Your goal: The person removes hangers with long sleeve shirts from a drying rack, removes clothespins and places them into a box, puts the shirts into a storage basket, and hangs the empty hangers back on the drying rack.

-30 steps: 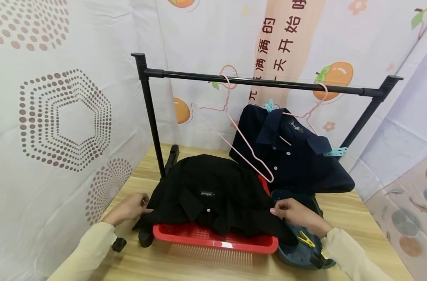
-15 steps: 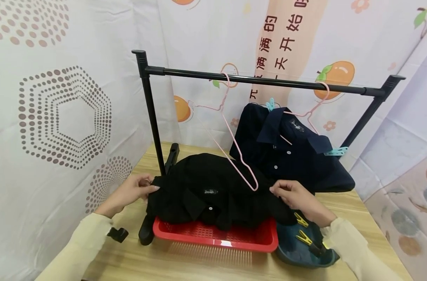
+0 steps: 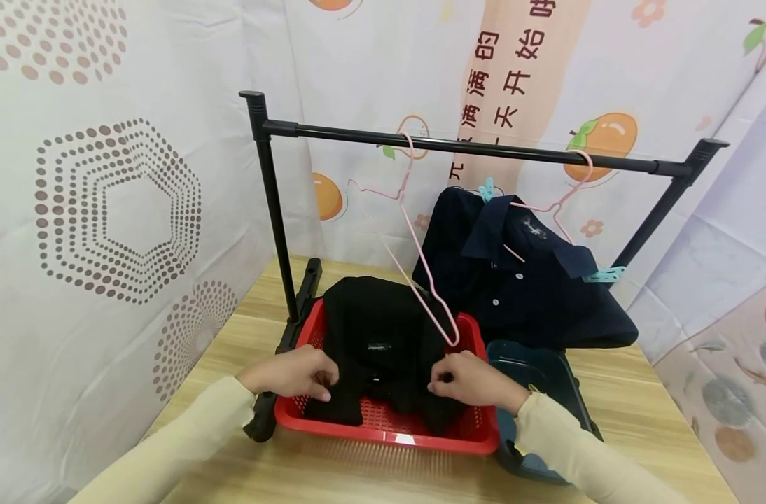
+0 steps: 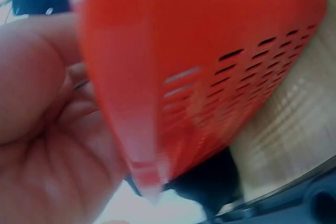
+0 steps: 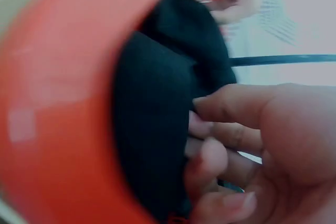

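Left hand (image 3: 295, 372) curled beside the black shirt (image 3: 383, 329), whether gripping cannot be told | Right hand (image 3: 474, 378) pinched the shirt's edge, fingers narrow | Soft matte cloth lay bunched inside the glossy red plastic basket (image 3: 383, 436), slot-walled

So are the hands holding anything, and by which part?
It can't be told for sure: the left hand and right hand are at opposite sides of the black shirt, but whether either pinches it isn't clear.

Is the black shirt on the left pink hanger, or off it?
Off. The black shirt lies largely in the red basket; the left pink hanger's lower corner shows in front of the cloth.
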Tool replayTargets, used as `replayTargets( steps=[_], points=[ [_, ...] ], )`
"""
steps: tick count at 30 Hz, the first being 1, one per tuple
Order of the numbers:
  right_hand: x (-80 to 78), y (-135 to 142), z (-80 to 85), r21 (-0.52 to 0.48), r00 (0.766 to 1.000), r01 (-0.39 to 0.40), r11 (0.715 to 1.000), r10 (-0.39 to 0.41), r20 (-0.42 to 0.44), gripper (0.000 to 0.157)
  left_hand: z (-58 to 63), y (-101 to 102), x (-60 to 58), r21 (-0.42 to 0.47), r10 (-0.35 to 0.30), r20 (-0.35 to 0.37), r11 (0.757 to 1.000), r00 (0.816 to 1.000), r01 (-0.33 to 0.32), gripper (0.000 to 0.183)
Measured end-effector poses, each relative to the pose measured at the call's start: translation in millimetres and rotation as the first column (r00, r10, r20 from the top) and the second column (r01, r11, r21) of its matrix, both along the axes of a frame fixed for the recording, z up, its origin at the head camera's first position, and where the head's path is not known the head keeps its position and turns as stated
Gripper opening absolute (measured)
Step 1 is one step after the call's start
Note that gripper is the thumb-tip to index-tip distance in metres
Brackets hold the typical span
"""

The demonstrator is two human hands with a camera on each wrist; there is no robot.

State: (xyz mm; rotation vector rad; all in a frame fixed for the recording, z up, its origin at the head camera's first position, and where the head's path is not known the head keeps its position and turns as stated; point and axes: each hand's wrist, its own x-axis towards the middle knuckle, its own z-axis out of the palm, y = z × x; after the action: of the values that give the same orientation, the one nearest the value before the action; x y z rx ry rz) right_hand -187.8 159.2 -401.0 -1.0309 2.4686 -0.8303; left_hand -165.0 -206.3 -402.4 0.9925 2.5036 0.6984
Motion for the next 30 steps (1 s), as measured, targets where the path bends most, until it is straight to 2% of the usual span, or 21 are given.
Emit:
replayTargets(
  steps=[1, 3, 5, 6, 8, 10, 12, 13, 15, 18, 20, 22, 25, 27, 30],
  points=[
    [0.9, -1, -4.2, 0.021, 1.0, -0.019, 1.0, 0.019, -0.002, 0.016, -0.4, 2, 1.3, -0.056, -0.024, 0.013, 0.998, 1.0, 0.024, 0.007],
    [1.3, 0, -10.2, 0.043, 0.999, -0.036, 0.998, 0.036, 0.006, 0.017, 0.7, 5, 2.3, -0.148, -0.051, 0.036, 0.987, 0.998, 0.056, 0.016],
    [0.2, 2, -11.6, 0.047, 0.999, -0.034, 0.998, 0.033, 0.025, 0.016, 3.5, 4, 0.4, -0.19, -0.078, 0.043, 0.978, 0.996, 0.085, 0.023],
    [-1.1, 3, -10.8, 0.046, 0.999, -0.024, 0.999, 0.022, 0.032, 0.016, 4.4, 3, -2.0, -0.184, -0.096, 0.036, 0.978, 0.995, 0.101, 0.023],
    [-5.2, 6, -6.8, 0.042, 0.999, 0.013, 0.999, -0.015, 0.039, 0.02, 6.9, -3, -9.4, -0.111, -0.105, 0.015, 0.988, 0.994, 0.106, 0.019],
    [-11.9, 9, -0.5, 0.034, 0.997, 0.071, 0.997, -0.072, 0.02, 0.026, 10.9, -10, -19.2, -0.003, -0.077, -0.002, 0.997, 0.997, 0.077, 0.012],
    [-20.9, 13, 6.4, 0.022, 0.989, 0.15, 0.989, -0.149, -0.021, 0.031, 15.7, -16, -31.2, 0.086, 0.001, -0.03, 0.996, 1.0, 0.002, 0.006],
    [-26.3, 14, 9.6, 0.013, 0.981, 0.189, 0.982, -0.188, -0.047, 0.032, 18.4, -18, -37.6, 0.123, 0.059, -0.04, 0.991, 0.997, -0.054, 0.004],
    [-38.5, 16, 14.3, -0.01, 0.96, 0.263, 0.965, -0.263, -0.094, 0.029, 22.3, -21, -50.8, 0.176, 0.202, -0.041, 0.966, 0.979, -0.192, 0.006],
    [-58.4, 16, 18.3, -0.039, 0.927, 0.356, 0.934, -0.358, -0.114, 0.025, 26.4, -22, -70.6, 0.209, 0.398, -0.03, 0.9, 0.917, -0.383, 0.011],
    [-70.3, 14, 18.9, -0.032, 0.91, 0.405, 0.914, -0.406, -0.084, 0.03, 26.2, -22, -82.2, 0.21, 0.484, 0.001, 0.856, 0.875, -0.473, 0.02],
    [-81.1, 12, 18.0, 0.0, 0.896, 0.442, 0.897, -0.442, -0.041, 0.042, 25.4, -20, -91.4, 0.182, 0.527, 0.036, 0.832, 0.849, -0.524, 0.032],
    [-93.3, 6, 17.6, 0.064, 0.878, 0.477, 0.876, -0.479, 0.017, 0.058, 22.3, -16, -103.6, 0.143, 0.546, 0.092, 0.82, 0.833, -0.554, 0.047],
    [-100.4, 2, 17.1, 0.1, 0.871, 0.486, 0.868, -0.491, 0.032, 0.058, 20.2, -14, -109.7, 0.135, 0.549, 0.127, 0.815, 0.826, -0.563, 0.052],
    [-107.6, -1, 17.9, 0.114, 0.873, 0.482, 0.869, -0.487, 0.019, 0.047, 17.5, -12, -117.9, 0.142, 0.557, 0.153, 0.805, 0.816, -0.576, 0.051]
  ],
)
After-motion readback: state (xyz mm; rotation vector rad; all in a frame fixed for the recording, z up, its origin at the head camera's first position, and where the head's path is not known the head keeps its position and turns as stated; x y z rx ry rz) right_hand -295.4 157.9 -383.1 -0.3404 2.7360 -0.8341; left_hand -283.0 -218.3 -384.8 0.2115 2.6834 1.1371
